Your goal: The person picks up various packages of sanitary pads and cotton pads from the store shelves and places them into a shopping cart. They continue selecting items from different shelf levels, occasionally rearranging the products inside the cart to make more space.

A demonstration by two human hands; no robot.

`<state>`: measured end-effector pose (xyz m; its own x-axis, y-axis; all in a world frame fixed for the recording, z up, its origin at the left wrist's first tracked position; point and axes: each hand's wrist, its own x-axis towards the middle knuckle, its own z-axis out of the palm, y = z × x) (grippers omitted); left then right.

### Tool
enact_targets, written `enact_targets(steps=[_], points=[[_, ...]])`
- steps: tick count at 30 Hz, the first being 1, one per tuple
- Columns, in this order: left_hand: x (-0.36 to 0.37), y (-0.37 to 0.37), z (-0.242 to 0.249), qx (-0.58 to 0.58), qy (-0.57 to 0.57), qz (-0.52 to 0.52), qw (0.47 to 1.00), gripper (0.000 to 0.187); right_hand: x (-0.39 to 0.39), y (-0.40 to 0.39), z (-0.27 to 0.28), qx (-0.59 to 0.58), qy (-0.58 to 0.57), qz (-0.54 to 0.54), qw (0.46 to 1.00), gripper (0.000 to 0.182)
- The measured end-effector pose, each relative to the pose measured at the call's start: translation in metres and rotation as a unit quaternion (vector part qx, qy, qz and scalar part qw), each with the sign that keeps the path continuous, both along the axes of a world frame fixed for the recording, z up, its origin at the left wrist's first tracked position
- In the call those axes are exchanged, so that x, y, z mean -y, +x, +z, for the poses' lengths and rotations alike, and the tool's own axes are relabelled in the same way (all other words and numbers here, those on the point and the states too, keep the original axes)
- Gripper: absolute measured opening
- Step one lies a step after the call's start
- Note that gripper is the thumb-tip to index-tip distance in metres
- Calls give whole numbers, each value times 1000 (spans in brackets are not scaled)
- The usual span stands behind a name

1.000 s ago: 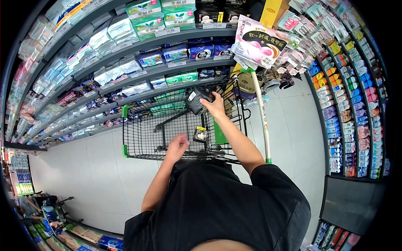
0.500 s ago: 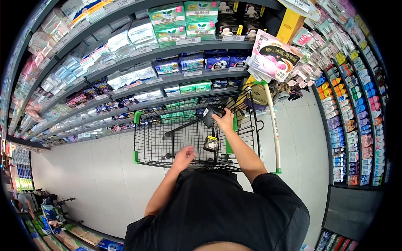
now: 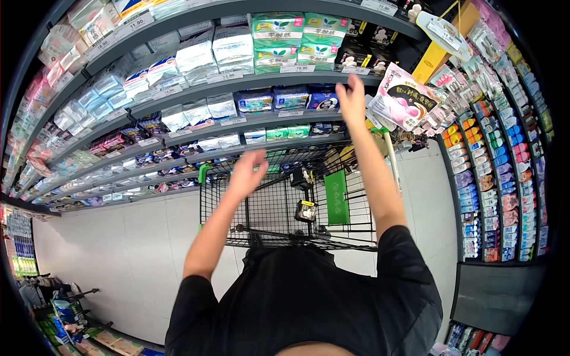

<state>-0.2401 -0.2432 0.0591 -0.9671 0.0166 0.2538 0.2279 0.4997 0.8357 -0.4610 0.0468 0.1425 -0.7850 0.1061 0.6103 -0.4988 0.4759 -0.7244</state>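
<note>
Two black packs lie in the black wire shopping cart (image 3: 222,204): one pack (image 3: 306,212) with a yellow strip nearer me, another pack (image 3: 301,178) farther in. My right hand (image 3: 351,101) is raised in front of the shelf, empty, its fingers stretched apart. Just above its fingertips sit similar black packs (image 3: 356,58) on a shelf, beside green-and-white packs (image 3: 276,35). Over the cart's left part hangs my left hand (image 3: 247,173), open and holding nothing. Neither hand visibly touches a product.
Long curved shelves hold rows of wrapped packs, such as blue packs (image 3: 291,98). A pink-and-white display bag (image 3: 405,98) hangs right of my right hand. Another rack with colourful bottles (image 3: 469,190) stands along the right. Pale floor tiles (image 3: 119,249) extend to the left.
My right hand has let go of a black pack, which now lies in the cart, and has risen toward the shelf. My left hand has moved forward over the cart. The view has shifted.
</note>
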Motion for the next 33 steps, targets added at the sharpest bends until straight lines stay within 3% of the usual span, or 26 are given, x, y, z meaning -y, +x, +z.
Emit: enact_targets(steps=[2, 3, 4, 6, 7, 8, 10, 12, 14, 15, 19, 22, 24, 27, 33], points=[[12, -44, 57, -103, -45, 17, 993, 35, 9, -35, 50, -57, 33, 0, 998, 64], [15, -66, 84, -98, -22, 24, 995, 37, 14, -50, 71, -52, 30, -3, 998, 66], [19, -86, 112, -204, -47, 35, 977, 39, 19, -65, 87, -47, 26, -4, 999, 68], [26, -121, 157, -229, -65, 76, 968, 45, 24, -99, 101, -28, -8, -8, 1000, 68], [28, -139, 172, -259, -50, 83, 961, 49, 24, -103, 112, -9, 6, 35, 999, 64], [32, -159, 183, -288, -41, 86, 953, 53, 30, -102, 120, 13, -84, 118, 989, 61], [40, -192, 198, -281, -71, 116, 950, 61, 34, -93, 137, 71, 20, 14, 997, 62], [40, -212, 210, -265, -107, 141, 948, 64, 36, -89, 144, 95, 19, 19, 995, 67], [36, -222, 218, -196, -1, 92, 976, 66, 27, -95, 145, 126, 55, 21, 990, 69], [34, -227, 220, -160, 52, 67, 983, 67, 25, -85, 156, 201, 35, 89, 975, 73], [27, -235, 220, -131, 19, 71, 989, 71, 9, -88, 159, 236, 62, 132, 961, 77], [21, -231, 225, -124, -76, 113, 983, 72, 3, -81, 162, 175, 96, 144, 969, 77], [18, -231, 224, -175, -199, 158, 951, 69, -1, -83, 158, 155, 107, 148, 971, 92], [8, -219, 223, -247, -237, 186, 921, 72, -8, -98, 140, 161, 97, 141, 972, 111], [3, -215, 235, -138, -153, 119, 971, 81, -3, -75, 149, 105, 127, 185, 969, 104]])
